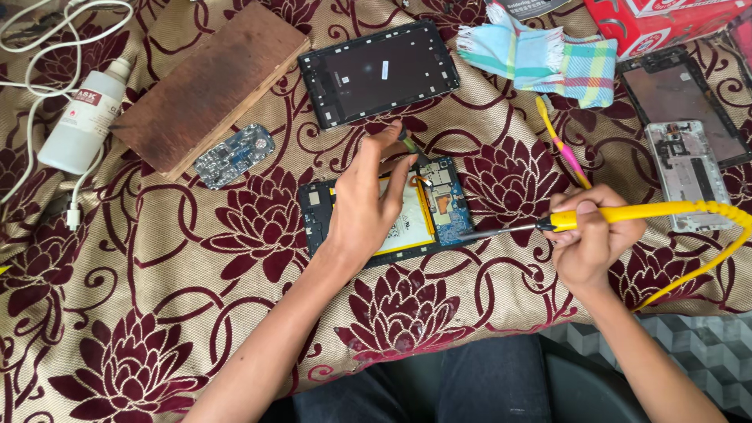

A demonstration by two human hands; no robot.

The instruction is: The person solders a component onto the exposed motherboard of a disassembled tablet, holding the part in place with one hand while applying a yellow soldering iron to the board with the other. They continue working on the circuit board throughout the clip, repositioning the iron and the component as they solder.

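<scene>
An opened tablet (pixel 442 207) lies on the flowered cloth, its battery and blue circuit board exposed. My left hand (pixel 368 200) rests over the battery and pinches a thin dark tool (pixel 411 147) whose tip meets the board's upper part. My right hand (pixel 591 235) grips a yellow-handled soldering iron (pixel 627 213); its metal tip (pixel 478 233) points left, close to the tablet's right edge. The iron's yellow cable (pixel 717 251) curls away to the right.
A tablet screen frame (pixel 376 70) lies behind, with a wooden block (pixel 207 86) and a small circuit board (pixel 233 155) to the left. A white bottle (pixel 82 117) and white cables (pixel 31 47) sit far left. A checked cloth (pixel 548 63), a toothbrush (pixel 560 145), a red box (pixel 666 23) and phone parts (pixel 689 133) lie right.
</scene>
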